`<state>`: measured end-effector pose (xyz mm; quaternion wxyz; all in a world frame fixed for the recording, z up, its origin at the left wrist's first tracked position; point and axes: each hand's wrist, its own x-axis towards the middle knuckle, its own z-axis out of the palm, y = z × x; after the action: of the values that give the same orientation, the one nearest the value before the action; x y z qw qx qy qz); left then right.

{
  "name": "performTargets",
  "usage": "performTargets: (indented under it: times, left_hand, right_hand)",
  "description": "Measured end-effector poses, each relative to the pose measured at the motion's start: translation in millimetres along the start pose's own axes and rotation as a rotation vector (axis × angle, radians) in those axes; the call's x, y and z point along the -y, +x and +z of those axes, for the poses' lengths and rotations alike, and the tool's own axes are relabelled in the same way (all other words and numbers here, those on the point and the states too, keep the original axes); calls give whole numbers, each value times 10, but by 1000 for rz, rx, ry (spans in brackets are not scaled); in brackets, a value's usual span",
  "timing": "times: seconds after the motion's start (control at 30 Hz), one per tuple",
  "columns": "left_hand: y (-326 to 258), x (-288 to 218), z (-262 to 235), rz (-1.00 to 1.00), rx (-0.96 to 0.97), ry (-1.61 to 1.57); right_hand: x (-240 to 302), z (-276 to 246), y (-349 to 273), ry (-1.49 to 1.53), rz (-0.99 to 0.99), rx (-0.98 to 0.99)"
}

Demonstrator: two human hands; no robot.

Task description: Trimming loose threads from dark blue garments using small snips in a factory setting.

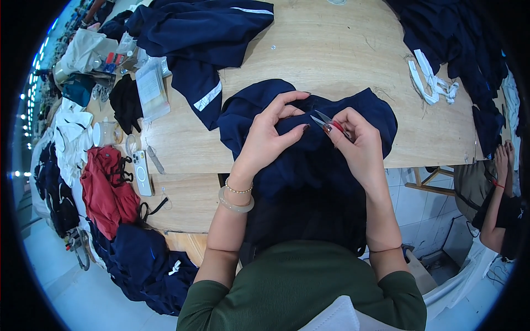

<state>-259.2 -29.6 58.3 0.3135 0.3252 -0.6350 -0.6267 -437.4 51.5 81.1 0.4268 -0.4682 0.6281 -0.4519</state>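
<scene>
A dark navy garment (367, 107) lies bunched at the table's near edge and drapes down over my lap. My left hand (270, 132) is closed on its cloth, thumb and fingers bent around a fold; the exact pinch is partly hidden. In my right hand (359, 143) I hold small thread snips (322, 119) with a red handle. Their pointed metal blades are slightly apart and reach toward the cloth between my two hands. Whether they touch a thread is too small to tell.
Another navy garment (204, 33) with white strips lies at the far left. White straps (428, 80) and more navy cloth (441, 33) are at the right. On the left are a phone (142, 172) and a red garment (105, 182). A co-worker's arm (494, 204) shows far right.
</scene>
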Motion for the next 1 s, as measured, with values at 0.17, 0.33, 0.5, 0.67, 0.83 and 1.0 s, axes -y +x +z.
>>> performTargets:
  times: [0.17, 0.33, 0.5, 0.67, 0.83, 1.0]
  left_hand:
    - [9, -13, -4, 3, 2, 13]
    - [2, 17, -4, -23, 9, -9]
    - [6, 0, -15, -29, 27, 4]
    - [8, 34, -18, -4, 0, 2]
    - [2, 60, -19, -44, 54, -34]
    - [22, 13, -54, -67, 58, -2]
  right_hand:
    - [29, 3, 40, 234, 99, 29]
    - [-23, -77, 74, 636, 143, 112]
    - [26, -128, 109, 476, -69, -5]
    - [-14, -70, 218, -145, -302, 57]
    - [-217, -62, 407, -304, -384, 160]
    - [-87, -155, 595, -330, -405, 91]
